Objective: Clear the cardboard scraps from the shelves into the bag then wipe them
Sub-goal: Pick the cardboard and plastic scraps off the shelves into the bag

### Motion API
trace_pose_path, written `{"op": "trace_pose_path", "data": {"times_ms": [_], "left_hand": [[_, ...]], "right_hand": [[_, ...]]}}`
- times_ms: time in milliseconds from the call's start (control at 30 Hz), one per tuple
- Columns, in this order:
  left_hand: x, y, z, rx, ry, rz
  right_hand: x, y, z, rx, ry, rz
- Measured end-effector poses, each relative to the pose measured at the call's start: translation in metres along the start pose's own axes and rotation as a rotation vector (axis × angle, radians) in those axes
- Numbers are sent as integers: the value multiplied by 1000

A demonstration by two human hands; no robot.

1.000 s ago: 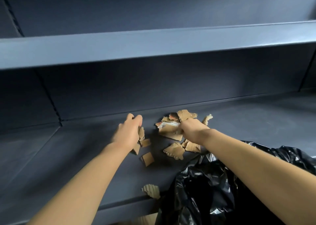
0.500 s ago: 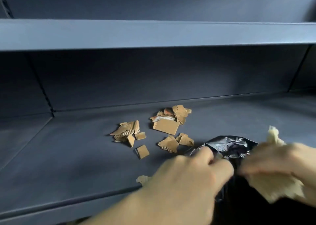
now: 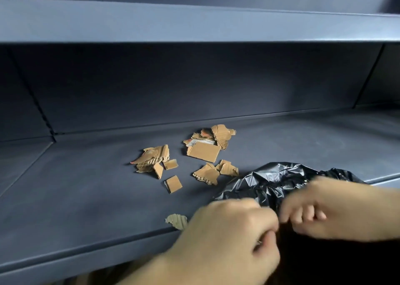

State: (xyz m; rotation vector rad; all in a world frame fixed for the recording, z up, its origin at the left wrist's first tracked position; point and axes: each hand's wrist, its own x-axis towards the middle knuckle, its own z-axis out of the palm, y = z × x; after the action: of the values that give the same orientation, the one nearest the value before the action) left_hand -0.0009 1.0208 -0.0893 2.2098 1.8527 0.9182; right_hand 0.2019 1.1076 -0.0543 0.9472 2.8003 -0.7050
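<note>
On the lower shelf (image 3: 65, 198), toward its left, a heap of torn cardboard scraps (image 3: 152, 158) lies with a small square piece (image 3: 173, 184) just in front of it. A second heap (image 3: 205, 146) sits to the right and nearer the back panel (image 3: 194, 85), so the scatter runs side to side along the shelf. A lone scrap (image 3: 176, 221) rests at the front lip, just beside the left hand (image 3: 233, 230). That hand's fingers are curled at the rim of the black bag (image 3: 270, 180) and appear to pinch it, though the hand is blurred. The right hand (image 3: 329, 211) is curled over the bag's mouth, and whether it holds anything cannot be told. Every scrap lies ahead and to the left of both hands, so the left hand is nearer and is probably the one to reach. The shelf is flat, dark and matt, which should let pieces slide toward the bag. The upper shelf (image 3: 194, 22) overhangs, so a reach has to go in low.
</note>
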Motion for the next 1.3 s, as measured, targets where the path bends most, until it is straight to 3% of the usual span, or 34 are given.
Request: {"op": "trace_pose_path", "data": {"times_ms": [67, 133, 167, 267, 333, 667, 1000, 1300], "left_hand": [[-46, 5, -18, 14, 35, 10], [-55, -20, -34, 61, 147, -109], [-57, -34, -33, 123, 86, -143], [-66, -61, -25, 229, -250, -196], [-74, -76, -20, 293, -317, -220], [-66, -98, 1, 346, -270, -227], [-33, -103, 6, 252, -209, -330], [-8, -111, 13, 315, -211, -475]], "right_hand": [[31, -28, -3, -24, 179, -72], [60, -42, -10, -16, 372, -127], [74, -46, -9, -17, 383, -101], [118, -46, 6, -121, 257, 26], [142, -47, 20, -113, 185, 77], [185, -45, 50, -165, 114, 279], [191, -42, 53, -165, 110, 296], [190, -49, 51, -167, 124, 276]]}}
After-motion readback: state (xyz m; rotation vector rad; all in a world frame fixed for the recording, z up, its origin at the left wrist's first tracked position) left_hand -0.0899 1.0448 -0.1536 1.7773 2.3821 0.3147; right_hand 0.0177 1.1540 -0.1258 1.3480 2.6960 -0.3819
